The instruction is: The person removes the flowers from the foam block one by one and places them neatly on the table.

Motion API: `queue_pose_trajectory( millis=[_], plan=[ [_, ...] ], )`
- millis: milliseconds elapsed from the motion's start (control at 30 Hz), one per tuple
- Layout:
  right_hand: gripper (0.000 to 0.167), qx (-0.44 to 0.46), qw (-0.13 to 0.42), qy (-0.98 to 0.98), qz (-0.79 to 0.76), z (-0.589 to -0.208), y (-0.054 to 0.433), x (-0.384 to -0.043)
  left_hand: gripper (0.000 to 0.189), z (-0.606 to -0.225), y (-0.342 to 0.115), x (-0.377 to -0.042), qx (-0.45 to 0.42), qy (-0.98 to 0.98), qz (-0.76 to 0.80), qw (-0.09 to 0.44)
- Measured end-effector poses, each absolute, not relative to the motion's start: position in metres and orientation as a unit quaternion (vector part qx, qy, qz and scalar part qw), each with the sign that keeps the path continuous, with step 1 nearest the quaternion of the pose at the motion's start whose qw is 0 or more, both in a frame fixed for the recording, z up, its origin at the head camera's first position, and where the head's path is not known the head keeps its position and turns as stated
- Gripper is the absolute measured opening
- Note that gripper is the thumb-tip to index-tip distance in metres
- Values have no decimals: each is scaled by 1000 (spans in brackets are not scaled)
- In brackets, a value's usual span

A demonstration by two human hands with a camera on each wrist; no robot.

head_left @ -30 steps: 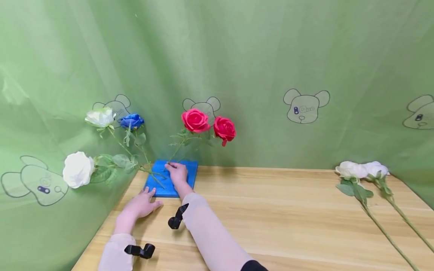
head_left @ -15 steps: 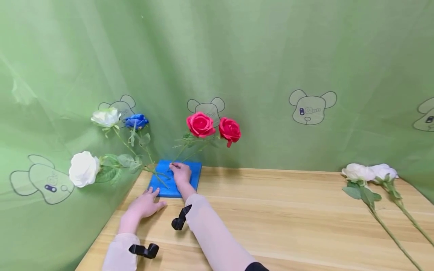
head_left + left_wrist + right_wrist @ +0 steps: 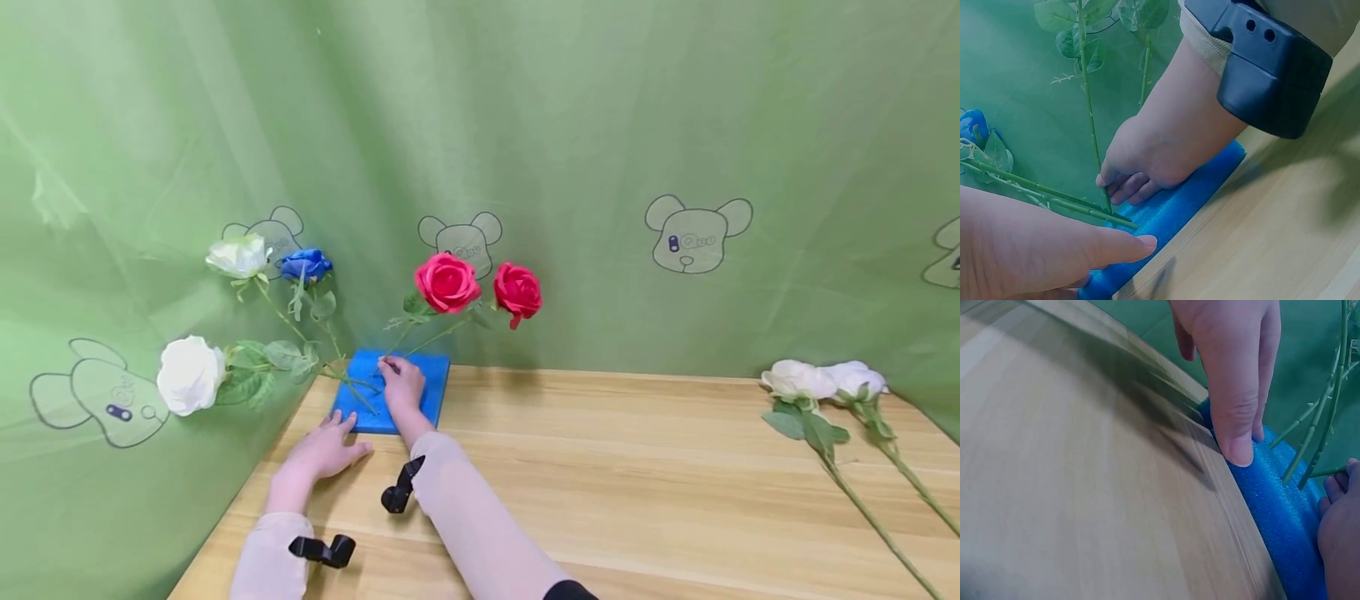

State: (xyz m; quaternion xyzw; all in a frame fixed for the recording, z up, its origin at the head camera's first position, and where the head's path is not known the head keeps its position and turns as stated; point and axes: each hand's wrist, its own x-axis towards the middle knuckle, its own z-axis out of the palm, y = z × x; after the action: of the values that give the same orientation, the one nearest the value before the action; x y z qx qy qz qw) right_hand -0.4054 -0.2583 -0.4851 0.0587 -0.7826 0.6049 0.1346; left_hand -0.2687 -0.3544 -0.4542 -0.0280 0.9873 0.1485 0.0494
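Observation:
My right hand (image 3: 402, 387) pinches a green stem (image 3: 1091, 125) low down, close over the blue foam block (image 3: 431, 400). Two red roses, one left (image 3: 447, 283) and one right (image 3: 517, 291), stand over the block, their stems running down toward those fingers. Against the block's near left edge rests my left hand (image 3: 324, 450), fingers spread and thumb out to the side; the right wrist view has its thumb (image 3: 1240, 450) at the foam's edge. White roses, one upper (image 3: 240, 256) and one lower (image 3: 191, 375), and a blue rose (image 3: 305, 266) lean left from stems on the foam.
Two more white roses, a left one (image 3: 798, 381) and a right one (image 3: 855, 380), lie on the wooden table (image 3: 637, 483) at the far right, stems toward the front. A green curtain (image 3: 585, 125) with bear faces hangs behind and along the left side.
The head view has swung slightly left, so everything sits farther right. Both red roses have shifted a little, the left one lower. The left hand keeps its place at the foam.

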Motion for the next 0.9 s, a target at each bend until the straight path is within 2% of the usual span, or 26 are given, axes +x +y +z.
queue_pose_trajectory(
  millis=[700, 900],
  plan=[
    [16, 92, 241, -740, 621, -494, -258, -400, 74, -455, -354, -269, -33, 988, 143, 54],
    [13, 103, 246, -706, 656, -494, -254, -396, 75, -454, -353, -268, -32, 988, 143, 54]
  ],
)
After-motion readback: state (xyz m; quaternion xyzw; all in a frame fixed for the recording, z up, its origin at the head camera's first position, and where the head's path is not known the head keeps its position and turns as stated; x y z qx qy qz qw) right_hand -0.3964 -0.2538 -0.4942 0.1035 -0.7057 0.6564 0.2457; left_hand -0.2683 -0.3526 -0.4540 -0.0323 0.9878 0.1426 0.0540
